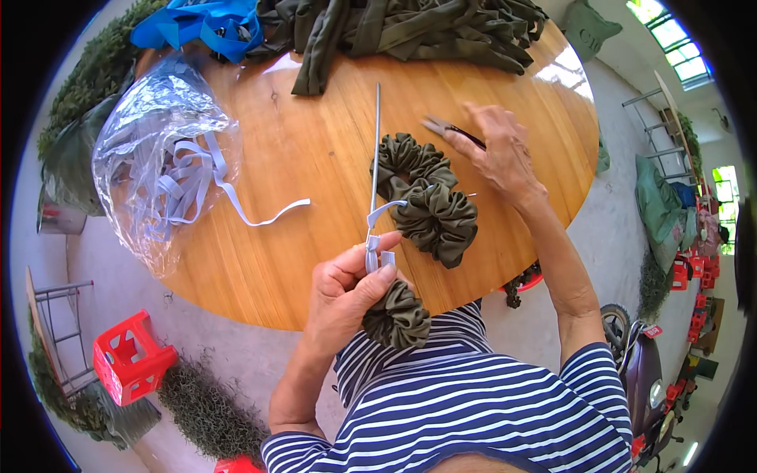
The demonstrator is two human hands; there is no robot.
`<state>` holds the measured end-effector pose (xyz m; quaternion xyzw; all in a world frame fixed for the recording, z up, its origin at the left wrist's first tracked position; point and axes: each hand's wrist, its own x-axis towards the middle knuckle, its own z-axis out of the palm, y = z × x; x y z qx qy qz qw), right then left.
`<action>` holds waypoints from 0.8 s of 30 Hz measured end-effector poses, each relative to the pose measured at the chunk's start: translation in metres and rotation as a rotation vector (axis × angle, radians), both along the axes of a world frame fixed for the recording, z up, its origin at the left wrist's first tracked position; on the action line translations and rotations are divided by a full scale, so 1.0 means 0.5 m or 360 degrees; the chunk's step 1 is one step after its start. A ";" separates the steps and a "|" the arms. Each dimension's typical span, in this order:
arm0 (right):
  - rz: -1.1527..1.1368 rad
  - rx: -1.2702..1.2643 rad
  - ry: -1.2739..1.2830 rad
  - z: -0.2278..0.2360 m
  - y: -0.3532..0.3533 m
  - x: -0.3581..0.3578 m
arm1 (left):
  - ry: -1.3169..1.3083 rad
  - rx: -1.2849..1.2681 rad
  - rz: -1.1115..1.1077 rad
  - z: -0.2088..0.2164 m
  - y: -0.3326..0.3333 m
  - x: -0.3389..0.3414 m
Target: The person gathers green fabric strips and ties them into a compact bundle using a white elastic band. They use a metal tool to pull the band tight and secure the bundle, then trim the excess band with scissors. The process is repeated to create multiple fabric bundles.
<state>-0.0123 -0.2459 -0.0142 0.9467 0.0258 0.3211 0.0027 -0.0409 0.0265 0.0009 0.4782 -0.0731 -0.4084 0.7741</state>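
Observation:
My left hand (pixel 347 288), near the table's front edge, pinches pale lilac elastic (pixel 371 256) between thumb and fingers. A gathered olive-green scrunchie (pixel 397 317) hangs under those fingers. From the pinch a thin metal rod (pixel 376 150) points away across the table, its near end at the elastic. A strip of elastic runs from there to another ruffled olive scrunchie (pixel 441 225), and a further scrunchie (pixel 414 163) lies against it. My right hand (pixel 501 146), slightly blurred, has small thread snips (pixel 453 130) between thumb and fingers, blades pointing left. Its grip is partly hidden.
Olive fabric strips (pixel 418 31) are heaped along the far edge of the round wooden table (pixel 292 276), beside a blue bag (pixel 201 27). A clear plastic bag (pixel 126 158) with lilac elastic lies at left. A red stool (pixel 130 359) stands on the floor.

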 end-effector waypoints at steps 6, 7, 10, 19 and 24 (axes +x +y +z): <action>0.0380 0.1523 0.0875 0.135 0.144 -0.153 | -0.0110 0.0049 0.0119 -0.005 -0.013 -0.011; 0.0495 0.1492 0.1053 0.135 0.167 -0.158 | -0.0134 0.0048 0.0115 -0.006 -0.016 -0.012; 0.0589 0.1595 0.0893 0.100 0.191 -0.161 | -0.0211 0.0084 0.0091 -0.003 -0.020 -0.014; 0.0438 0.2120 0.1553 0.138 0.195 -0.137 | -0.0475 0.0076 0.0036 -0.002 -0.020 -0.011; 0.0392 0.1636 0.0782 0.114 0.201 -0.147 | -0.0544 0.0261 -0.0036 0.007 -0.001 -0.005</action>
